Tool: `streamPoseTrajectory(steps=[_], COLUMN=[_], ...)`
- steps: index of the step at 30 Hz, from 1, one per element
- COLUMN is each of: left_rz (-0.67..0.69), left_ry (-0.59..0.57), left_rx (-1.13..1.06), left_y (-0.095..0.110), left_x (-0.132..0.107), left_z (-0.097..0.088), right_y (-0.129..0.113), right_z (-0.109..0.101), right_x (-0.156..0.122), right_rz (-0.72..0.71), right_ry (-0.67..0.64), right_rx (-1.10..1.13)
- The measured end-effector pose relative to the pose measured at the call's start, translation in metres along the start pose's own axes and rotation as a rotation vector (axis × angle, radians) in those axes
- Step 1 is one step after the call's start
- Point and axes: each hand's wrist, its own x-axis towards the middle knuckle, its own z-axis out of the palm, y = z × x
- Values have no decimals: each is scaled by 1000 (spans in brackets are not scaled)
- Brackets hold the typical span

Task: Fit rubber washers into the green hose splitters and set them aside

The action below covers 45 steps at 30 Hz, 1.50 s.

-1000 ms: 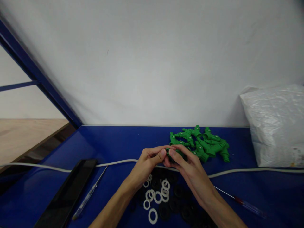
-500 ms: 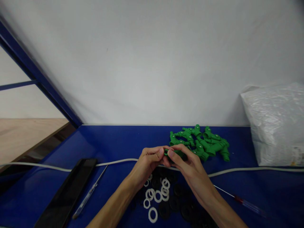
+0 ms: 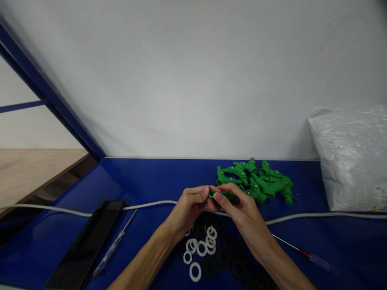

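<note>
Between both hands is a green plastic hose fitting point(image 3: 212, 194), its round open end showing between the thumbs. My left hand point(image 3: 195, 201) pinches that end with thumb and fingers. My right hand point(image 3: 234, 201) wraps around the body, hiding most of it. Behind the hands lies a pile of similar green Y-shaped fittings point(image 3: 269, 187). Below the hands, several white rings point(image 3: 195, 272) are scattered on the blue table, some overlapping. Dark round rings point(image 3: 209, 266) lie beside them, hard to make out against the table.
A white cable point(image 3: 296, 217) runs across the blue table point(image 3: 145, 177), passing behind the forearms. To the left lie a black phone-like slab point(image 3: 87, 241) and a thin clear-handled screwdriver point(image 3: 111, 249). On the right are another screwdriver point(image 3: 317, 259) and a white plastic bag point(image 3: 353, 161).
Both hands stay in almost the same place, still gripping the green fitting. The view has shifted very slightly; nothing else has visibly moved.
</note>
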Motion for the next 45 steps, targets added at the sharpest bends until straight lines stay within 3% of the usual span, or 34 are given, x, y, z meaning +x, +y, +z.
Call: streamPoseTrajectory(steps=[31, 35, 41, 45], left_rz=[-8, 4, 62, 111], left_ry=[23, 40, 21, 171], left_rx=[17, 48, 260, 379], left_y=[2, 1, 9, 15], left_x=[-3, -1, -1, 1], left_z=[6, 7, 5, -1], right_y=[3, -1, -14, -15], right_z=[-2, 3, 9, 7], right_x=[2, 2, -1, -3], right_rz=[-28, 97, 236, 291], right_ry=[86, 56, -110, -98], right_rx=[-47, 138, 539, 572])
